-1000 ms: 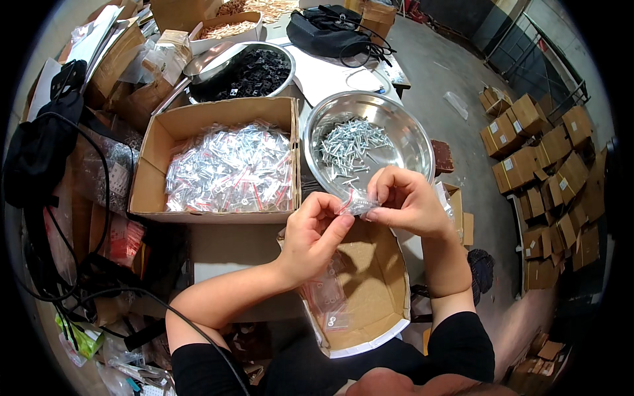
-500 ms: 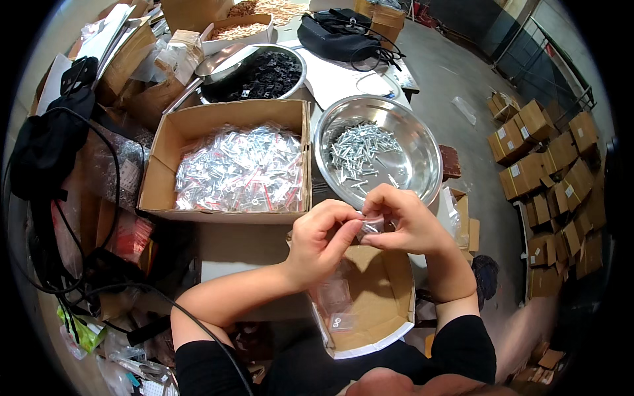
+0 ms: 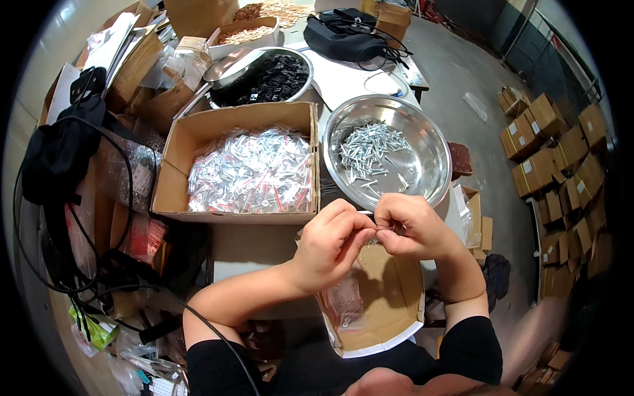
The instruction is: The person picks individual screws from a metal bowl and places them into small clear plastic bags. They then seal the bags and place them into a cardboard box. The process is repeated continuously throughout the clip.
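Observation:
My left hand (image 3: 333, 243) and my right hand (image 3: 413, 228) meet above a shallow cardboard tray (image 3: 389, 313), thumbs and fingers pinched together. Between them is the top edge of a small clear zip bag (image 3: 374, 241), mostly hidden by my fingers. In the tray's left part lie flat clear bags (image 3: 345, 297), one with small light pieces inside. Just beyond my hands stands a steel basin (image 3: 432, 148) with a heap of silver screws (image 3: 372, 148). Left of it, an open cardboard box (image 3: 231, 216) is piled with filled clear bags (image 3: 254, 168), some showing red seal lines.
Behind the box sits a steel bowl (image 3: 310, 69) of black parts, with a metal scoop (image 3: 228, 65) at its rim. A black bag (image 3: 343, 39) lies at the far side. Cables (image 3: 125, 228) hang at left. Stacked cartons (image 3: 548, 168) stand on the floor at right.
My fingers have come closer together along the zip bag's top, covering most of it. The whole view has shifted slightly, with the surroundings appearing farther right.

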`<control>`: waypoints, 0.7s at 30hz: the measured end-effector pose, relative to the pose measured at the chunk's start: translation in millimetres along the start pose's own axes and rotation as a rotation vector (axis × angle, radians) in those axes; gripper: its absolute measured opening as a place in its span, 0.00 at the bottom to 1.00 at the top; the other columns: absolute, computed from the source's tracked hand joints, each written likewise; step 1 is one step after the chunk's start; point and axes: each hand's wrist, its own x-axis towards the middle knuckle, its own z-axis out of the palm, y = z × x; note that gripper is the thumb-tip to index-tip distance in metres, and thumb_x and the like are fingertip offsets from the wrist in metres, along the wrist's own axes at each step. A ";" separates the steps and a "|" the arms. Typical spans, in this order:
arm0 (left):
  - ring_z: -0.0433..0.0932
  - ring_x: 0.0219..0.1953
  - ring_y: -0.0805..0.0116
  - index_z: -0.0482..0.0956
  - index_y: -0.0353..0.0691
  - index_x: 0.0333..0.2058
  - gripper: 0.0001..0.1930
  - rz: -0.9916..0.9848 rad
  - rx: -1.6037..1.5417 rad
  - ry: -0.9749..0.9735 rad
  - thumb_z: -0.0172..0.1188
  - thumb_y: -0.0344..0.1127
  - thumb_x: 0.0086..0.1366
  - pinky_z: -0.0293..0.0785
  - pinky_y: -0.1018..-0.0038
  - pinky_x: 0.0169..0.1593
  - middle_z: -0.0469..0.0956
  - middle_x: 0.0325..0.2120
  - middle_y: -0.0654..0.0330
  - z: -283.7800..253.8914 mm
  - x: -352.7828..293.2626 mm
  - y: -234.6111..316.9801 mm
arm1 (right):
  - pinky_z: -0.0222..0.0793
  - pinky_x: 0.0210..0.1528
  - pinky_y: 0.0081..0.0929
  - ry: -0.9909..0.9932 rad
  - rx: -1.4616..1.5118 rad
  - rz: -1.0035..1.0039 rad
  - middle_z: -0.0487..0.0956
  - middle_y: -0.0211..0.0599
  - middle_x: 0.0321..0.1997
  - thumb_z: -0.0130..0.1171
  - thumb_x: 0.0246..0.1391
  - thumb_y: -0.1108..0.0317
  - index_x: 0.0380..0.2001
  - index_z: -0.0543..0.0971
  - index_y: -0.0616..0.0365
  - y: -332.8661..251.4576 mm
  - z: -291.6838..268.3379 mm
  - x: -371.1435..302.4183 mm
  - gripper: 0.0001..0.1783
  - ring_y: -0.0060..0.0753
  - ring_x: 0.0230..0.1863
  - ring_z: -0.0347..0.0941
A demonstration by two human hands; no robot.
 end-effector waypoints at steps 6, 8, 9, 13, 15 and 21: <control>0.73 0.26 0.69 0.80 0.33 0.32 0.02 0.012 0.045 -0.030 0.62 0.24 0.60 0.69 0.76 0.30 0.75 0.27 0.57 -13.0 8.4 4.5 | 0.62 0.25 0.27 0.040 0.146 -0.018 0.71 0.34 0.24 0.60 0.49 0.71 0.25 0.73 0.63 5.6 -1.8 2.8 0.07 0.30 0.23 0.66; 0.72 0.26 0.70 0.80 0.33 0.33 0.02 -0.011 0.053 -0.053 0.62 0.24 0.60 0.69 0.77 0.30 0.75 0.27 0.57 -12.1 5.6 8.1 | 0.63 0.27 0.27 0.008 0.214 0.039 0.71 0.35 0.24 0.60 0.49 0.72 0.25 0.73 0.62 3.2 -0.8 1.4 0.07 0.30 0.25 0.67; 0.72 0.26 0.70 0.80 0.33 0.33 0.02 -0.023 0.057 -0.065 0.61 0.24 0.60 0.68 0.77 0.30 0.74 0.27 0.57 -11.8 5.2 9.8 | 0.63 0.28 0.27 0.021 0.203 -0.016 0.71 0.35 0.24 0.60 0.49 0.72 0.25 0.72 0.62 4.9 0.7 1.1 0.07 0.31 0.25 0.67; 0.72 0.24 0.67 0.79 0.33 0.33 0.03 0.020 0.109 -0.079 0.62 0.23 0.59 0.69 0.75 0.27 0.73 0.25 0.57 -13.6 11.4 14.0 | 0.62 0.27 0.28 0.071 0.213 -0.155 0.68 0.35 0.25 0.59 0.48 0.74 0.25 0.70 0.62 8.8 7.5 1.2 0.07 0.33 0.26 0.66; 0.72 0.24 0.68 0.79 0.33 0.32 0.02 -0.015 0.116 -0.059 0.62 0.23 0.59 0.69 0.75 0.28 0.73 0.25 0.57 -18.8 12.7 14.1 | 0.61 0.27 0.29 0.089 0.226 -0.182 0.67 0.35 0.25 0.59 0.48 0.74 0.25 0.70 0.62 12.8 7.4 1.6 0.07 0.33 0.26 0.65; 0.74 0.23 0.71 0.80 0.33 0.31 0.02 -0.135 0.086 -0.023 0.63 0.23 0.59 0.69 0.78 0.28 0.77 0.24 0.57 -25.4 13.6 15.3 | 0.62 0.27 0.25 0.063 0.235 -0.137 0.68 0.34 0.27 0.60 0.52 0.69 0.27 0.71 0.61 17.2 5.3 4.9 0.09 0.27 0.26 0.65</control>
